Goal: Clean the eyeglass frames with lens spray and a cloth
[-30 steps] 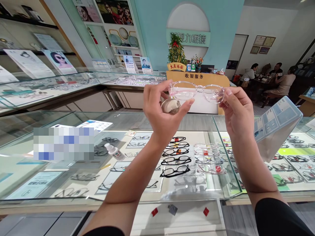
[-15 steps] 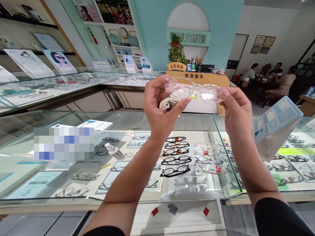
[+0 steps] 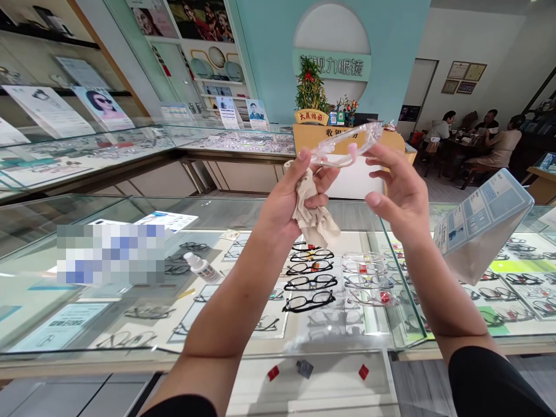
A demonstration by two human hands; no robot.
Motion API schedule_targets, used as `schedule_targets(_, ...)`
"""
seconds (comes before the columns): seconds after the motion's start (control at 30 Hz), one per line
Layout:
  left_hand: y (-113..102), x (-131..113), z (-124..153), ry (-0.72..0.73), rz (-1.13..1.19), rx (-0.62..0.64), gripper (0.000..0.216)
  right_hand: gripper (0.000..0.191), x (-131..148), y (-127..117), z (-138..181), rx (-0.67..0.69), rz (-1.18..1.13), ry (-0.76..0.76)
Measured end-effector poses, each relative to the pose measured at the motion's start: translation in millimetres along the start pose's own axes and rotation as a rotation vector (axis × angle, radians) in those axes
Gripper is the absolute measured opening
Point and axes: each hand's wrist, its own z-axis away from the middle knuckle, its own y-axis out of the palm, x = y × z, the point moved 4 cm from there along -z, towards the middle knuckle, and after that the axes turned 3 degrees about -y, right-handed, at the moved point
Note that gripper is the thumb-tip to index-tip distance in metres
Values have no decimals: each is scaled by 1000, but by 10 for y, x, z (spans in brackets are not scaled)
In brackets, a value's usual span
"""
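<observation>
Clear-framed eyeglasses (image 3: 353, 153) are held up above the glass counter, turned at a slant. My left hand (image 3: 283, 204) pinches them at one end and also clasps a crumpled beige cloth (image 3: 319, 223) that hangs down below the fingers. On the other side, my right hand (image 3: 402, 188) is open with its fingers spread. Its fingertips are close to the far end of the frame; whether they touch it I cannot tell. Beneath the hands, black-framed glasses (image 3: 309, 282) lie in a column beside clear-framed ones (image 3: 369, 281) in the display.
A glass display counter (image 3: 208, 350) spans the front. A white spray bottle (image 3: 202, 267) stands on it at left, a blue-and-white sign stand (image 3: 484, 226) at right. Beyond are another showcase (image 3: 243, 174), a wooden cashier desk (image 3: 397, 142) and several people seated at a table.
The eyeglasses have swung from facing me to a slanted angle. My right hand has loosened from their end and opened. The cloth now hangs unfolded from my left hand.
</observation>
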Motion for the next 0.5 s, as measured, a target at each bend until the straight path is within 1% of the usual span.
schedule_targets(0.07,88,2,45,-132,69,51,61,54,11,35,16,25,54,-49)
schedule_targets(0.13,171,17,95,-254,140,69,60,49,1,49,25,18,111,-102)
schedule_targets(0.27,303,52,155,-447,329,99,52,38,-13,53,34,18,215,-268)
schedule_targets(0.4,371,62,172,-543,394,107,40,38,-11,50,51,27,274,-350)
schedule_targets(0.5,390,80,176,-570,375,115,41,39,-2,54,63,22,283,-371)
